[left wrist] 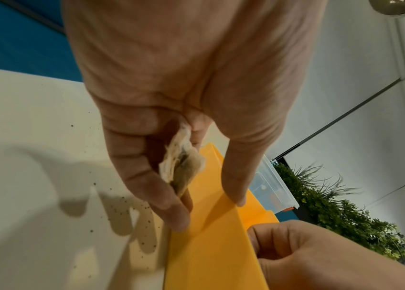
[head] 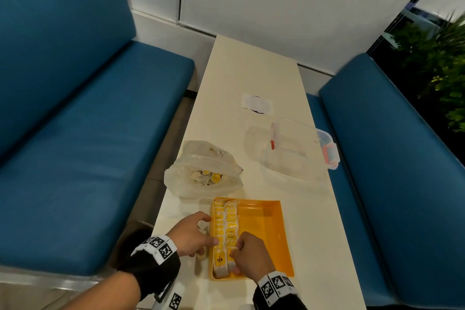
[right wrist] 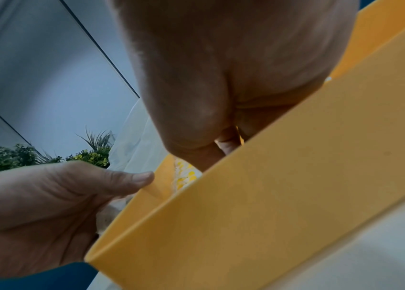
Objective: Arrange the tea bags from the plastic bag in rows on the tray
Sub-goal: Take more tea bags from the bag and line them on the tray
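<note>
Left hand (left wrist: 171,98) grip pinches tea bag (left wrist: 182,164); right hand (head: 247,254) grip pinches tray (head: 266,221) row bag.

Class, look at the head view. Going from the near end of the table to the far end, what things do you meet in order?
Orange tray with tea bags → plastic bag → clear lidded container → white paper slip.
</note>
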Demonstrator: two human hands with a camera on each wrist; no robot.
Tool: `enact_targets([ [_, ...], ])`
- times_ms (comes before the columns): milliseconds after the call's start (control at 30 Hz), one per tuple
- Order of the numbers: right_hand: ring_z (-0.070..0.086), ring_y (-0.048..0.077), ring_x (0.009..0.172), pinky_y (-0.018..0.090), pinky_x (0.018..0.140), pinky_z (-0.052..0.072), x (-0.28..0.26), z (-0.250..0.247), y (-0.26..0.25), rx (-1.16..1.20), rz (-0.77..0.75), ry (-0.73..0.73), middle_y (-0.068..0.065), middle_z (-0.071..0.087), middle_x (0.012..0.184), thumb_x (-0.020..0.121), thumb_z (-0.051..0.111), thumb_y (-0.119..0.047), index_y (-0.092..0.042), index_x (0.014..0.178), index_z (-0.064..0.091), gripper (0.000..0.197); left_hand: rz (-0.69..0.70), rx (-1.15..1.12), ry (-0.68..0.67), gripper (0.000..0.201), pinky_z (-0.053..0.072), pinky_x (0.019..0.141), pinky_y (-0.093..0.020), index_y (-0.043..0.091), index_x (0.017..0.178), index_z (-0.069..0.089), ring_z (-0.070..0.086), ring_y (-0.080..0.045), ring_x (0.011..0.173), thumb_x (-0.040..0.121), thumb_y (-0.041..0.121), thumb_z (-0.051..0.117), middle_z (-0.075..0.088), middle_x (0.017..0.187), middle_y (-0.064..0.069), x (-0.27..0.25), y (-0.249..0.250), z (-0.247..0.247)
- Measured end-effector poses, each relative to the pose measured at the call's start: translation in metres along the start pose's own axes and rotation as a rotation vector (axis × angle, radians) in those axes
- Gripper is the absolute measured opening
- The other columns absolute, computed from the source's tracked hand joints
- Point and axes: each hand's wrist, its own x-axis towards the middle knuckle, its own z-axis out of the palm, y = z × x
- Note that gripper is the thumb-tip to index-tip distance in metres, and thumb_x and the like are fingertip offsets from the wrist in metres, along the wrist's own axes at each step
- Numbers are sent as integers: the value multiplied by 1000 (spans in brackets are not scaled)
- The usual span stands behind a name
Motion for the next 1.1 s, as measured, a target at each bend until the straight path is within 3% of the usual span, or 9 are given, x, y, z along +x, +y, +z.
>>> enact_targets([
  [200, 66, 20, 77, 33, 64, 52, -2, -2, 0, -13, -11, 16, -2, 62, 86, 83, 64, -20, -23, 82, 50, 14, -50, -52, -30, 53, 50, 53, -28, 24, 127, 51, 66, -14, 58, 85, 47, 75, 71, 81, -5, -11, 7, -4],
  [367, 57, 5, 84, 17, 68, 44, -9, -22, -17, -14, -261, 142, -9, 59, 95, 85, 70, -34, -29, 93, 55, 17, -173, -542, -37, 55, 60, 69, -39, 12, 123, 55, 70, -30, 73, 98, 61, 46, 72, 86, -17, -25, 17, -22],
  [533, 54, 2, 74, 22, 72, 50, -18, -25, -52, 27, -481, 58, -13, 59, 92, 78, 75, -39, -34, 85, 60, 17, -164, -740, -40, 69, 57, 90, -53, 7, 123, 57, 70, -39, 83, 97, 68, 39, 71, 96, -26, -23, 18, -28],
  [633, 52, 1, 73, 19, 70, 47, -20, -19, -68, -13, -573, 15, -12, 57, 92, 73, 74, -41, -31, 87, 61, 21, -149, -756, -26, 71, 58, 85, -50, 6, 124, 60, 68, -34, 83, 97, 68, 37, 71, 94, -22, -24, 23, -29],
  [767, 47, -5, 72, 11, 66, 37, -22, -15, -84, -61, -630, -29, -18, 47, 89, 73, 71, -38, -61, 84, 49, 33, -125, -782, -59, 72, 57, 69, -38, 4, 124, 62, 69, -30, 81, 99, 66, 36, 71, 94, -19, -27, 29, -30],
  [900, 46, -3, 72, 11, 66, 37, -13, -10, -87, -96, -645, 54, -17, 44, 87, 87, 62, -25, -36, 113, 65, 29, -102, -802, -59, 67, 58, 79, -43, 5, 117, 63, 69, -28, 78, 100, 64, 37, 71, 87, -14, -28, 32, -28],
  [1000, 51, -1, 73, 16, 70, 42, -8, -15, -87, -61, -607, 98, -14, 51, 89, 89, 62, -25, -27, 103, 70, 17, -72, -753, -80, 54, 56, 80, -43, 14, 119, 68, 70, -29, 86, 101, 58, 42, 69, 100, -14, -31, 33, -31],
  [1067, 54, 1, 74, 18, 72, 45, -5, -24, -89, -34, -562, 103, -11, 59, 91, 88, 65, -26, -26, 92, 70, 6, -8, -649, -50, 28, 57, 77, -44, 30, 121, 68, 73, -29, 95, 99, 42, 57, 69, 113, -12, -33, 32, -35],
  [1100, 56, 2, 74, 17, 71, 46, -4, -30, -89, -28, -548, 94, -11, 60, 92, 87, 66, -26, -28, 87, 68, 3, 41, -586, -29, 29, 58, 79, -44, 38, 121, 68, 73, -27, 101, 93, 33, 66, 68, 118, -9, -33, 30, -37],
])
